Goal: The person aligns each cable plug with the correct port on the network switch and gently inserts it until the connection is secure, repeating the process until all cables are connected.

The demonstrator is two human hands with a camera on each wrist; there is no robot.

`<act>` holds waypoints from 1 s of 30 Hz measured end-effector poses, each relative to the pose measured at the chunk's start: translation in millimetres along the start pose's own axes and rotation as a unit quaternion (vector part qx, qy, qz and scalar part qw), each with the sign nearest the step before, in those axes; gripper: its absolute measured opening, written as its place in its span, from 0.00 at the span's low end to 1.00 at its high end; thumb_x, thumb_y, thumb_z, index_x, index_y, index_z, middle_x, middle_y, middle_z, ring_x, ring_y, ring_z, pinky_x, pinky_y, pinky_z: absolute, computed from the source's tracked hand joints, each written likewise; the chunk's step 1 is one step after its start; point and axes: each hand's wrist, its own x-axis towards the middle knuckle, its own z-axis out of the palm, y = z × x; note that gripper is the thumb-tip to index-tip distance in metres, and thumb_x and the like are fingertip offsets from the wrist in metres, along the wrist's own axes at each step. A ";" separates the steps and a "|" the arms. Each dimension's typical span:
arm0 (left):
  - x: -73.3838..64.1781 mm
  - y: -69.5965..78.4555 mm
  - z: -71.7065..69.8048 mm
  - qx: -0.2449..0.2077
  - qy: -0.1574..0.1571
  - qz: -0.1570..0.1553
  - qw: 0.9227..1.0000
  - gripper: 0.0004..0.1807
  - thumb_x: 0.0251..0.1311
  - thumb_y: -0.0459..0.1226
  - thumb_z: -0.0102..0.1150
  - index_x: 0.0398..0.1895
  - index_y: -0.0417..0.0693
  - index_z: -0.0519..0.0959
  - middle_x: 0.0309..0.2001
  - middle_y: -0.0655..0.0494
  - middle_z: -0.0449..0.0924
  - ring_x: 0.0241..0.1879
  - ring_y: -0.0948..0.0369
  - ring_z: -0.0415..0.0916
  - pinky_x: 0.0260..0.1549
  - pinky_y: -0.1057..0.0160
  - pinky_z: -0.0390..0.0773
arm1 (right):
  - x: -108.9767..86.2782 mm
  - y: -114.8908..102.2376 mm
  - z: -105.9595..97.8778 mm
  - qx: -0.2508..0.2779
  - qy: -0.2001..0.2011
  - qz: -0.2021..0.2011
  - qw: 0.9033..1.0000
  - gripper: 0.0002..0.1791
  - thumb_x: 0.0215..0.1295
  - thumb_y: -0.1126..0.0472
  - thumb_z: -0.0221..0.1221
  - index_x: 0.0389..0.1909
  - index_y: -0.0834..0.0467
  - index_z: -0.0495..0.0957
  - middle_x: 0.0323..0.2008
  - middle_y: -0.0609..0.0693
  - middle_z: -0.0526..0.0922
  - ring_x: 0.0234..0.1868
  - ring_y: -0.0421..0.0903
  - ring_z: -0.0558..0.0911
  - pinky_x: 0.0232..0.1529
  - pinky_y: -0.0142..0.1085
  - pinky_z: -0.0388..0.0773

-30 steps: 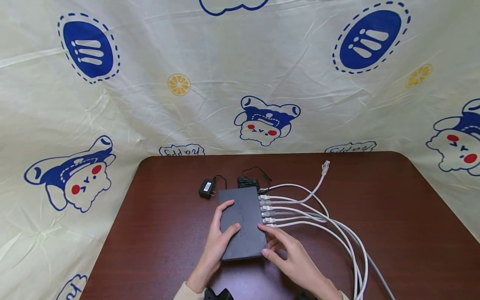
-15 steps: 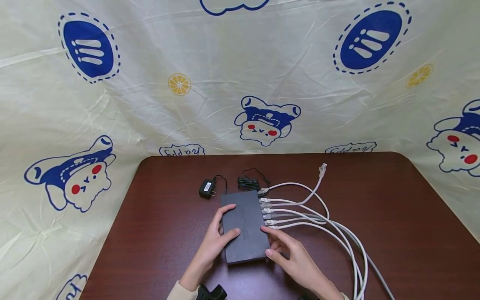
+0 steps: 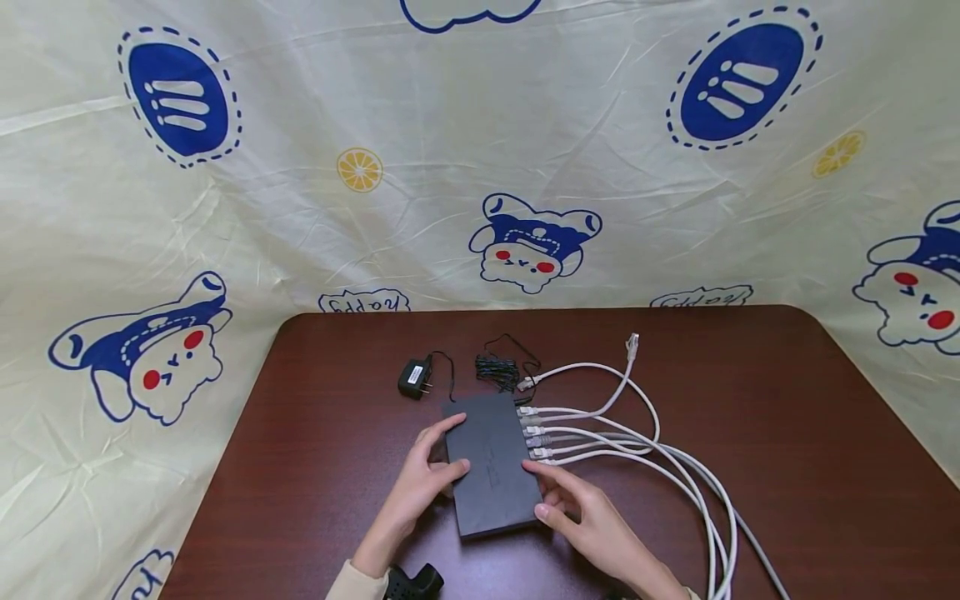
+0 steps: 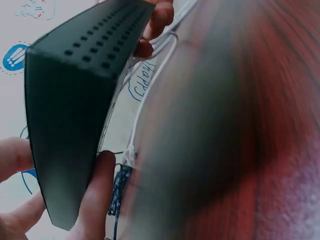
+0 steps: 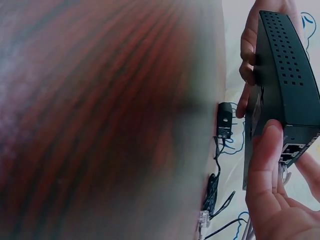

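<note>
A dark grey network switch (image 3: 491, 492) is held above the table between both hands. My left hand (image 3: 420, 479) grips its left long side, thumb and a finger on the top face. My right hand (image 3: 585, 508) pinches the near right corner; in the right wrist view the thumb lies against the housing beside a bare port (image 5: 291, 151). Several white and grey network cables (image 3: 592, 433) are plugged into the switch's right side. Vent holes (image 4: 95, 42) dot the end facing the left wrist camera. The fingers under the switch are mostly hidden in the head view.
Behind the switch lie a black power adapter (image 3: 414, 377) and its coiled cord (image 3: 497, 369). One loose cable plug (image 3: 527, 383) rests beside the coil; another plug (image 3: 632, 343) points up farther right. Cables trail off the near right of the brown table (image 3: 315, 467). A patterned cloth (image 3: 420, 233) hangs behind.
Both hands have brought the switch toward the person and slightly right, uncovering more of the coiled cord and one loose plug. The upright cable plug has shifted left and nearer.
</note>
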 end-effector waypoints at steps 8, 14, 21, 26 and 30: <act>0.5 -9.6 0.1 0.062 0.014 -0.001 0.998 0.33 0.56 0.33 0.65 0.67 0.50 0.69 0.60 0.42 0.62 0.36 0.57 0.73 0.31 0.62 0.75 | -2.6 7.1 -1.3 -0.013 -0.022 0.012 1.000 0.22 0.66 0.64 0.59 0.60 0.63 0.71 0.40 0.51 0.76 0.33 0.38 0.78 0.30 0.33 0.77; 0.3 -13.2 3.6 0.118 0.034 0.008 0.992 0.32 0.54 0.34 0.67 0.65 0.50 0.71 0.61 0.41 0.65 0.43 0.52 0.71 0.37 0.58 0.71 | -2.8 12.6 -1.6 -0.026 -0.032 0.022 0.999 0.22 0.65 0.64 0.60 0.60 0.63 0.72 0.38 0.51 0.77 0.32 0.37 0.78 0.30 0.33 0.77; -1.3 -12.7 7.5 0.171 0.049 0.028 0.984 0.31 0.55 0.34 0.66 0.64 0.48 0.72 0.65 0.30 0.59 0.45 0.49 0.73 0.39 0.56 0.73 | -1.7 14.5 -1.2 -0.031 -0.036 0.029 0.998 0.23 0.65 0.65 0.60 0.60 0.63 0.72 0.39 0.51 0.77 0.33 0.37 0.78 0.31 0.33 0.77; -2.2 -11.9 9.2 0.219 0.061 0.037 0.973 0.30 0.54 0.35 0.66 0.63 0.47 0.74 0.64 0.28 0.60 0.43 0.51 0.75 0.37 0.56 0.74 | -2.9 14.2 -0.6 -0.045 -0.041 0.037 0.997 0.23 0.64 0.65 0.60 0.61 0.62 0.72 0.41 0.52 0.78 0.32 0.37 0.78 0.32 0.33 0.77; -2.9 -11.2 11.1 0.243 0.071 0.041 0.966 0.29 0.53 0.34 0.66 0.61 0.46 0.75 0.63 0.28 0.62 0.42 0.51 0.76 0.39 0.52 0.75 | -4.1 13.2 -0.9 -0.051 -0.048 0.044 0.997 0.24 0.65 0.64 0.60 0.61 0.62 0.72 0.44 0.54 0.79 0.32 0.37 0.78 0.32 0.33 0.77</act>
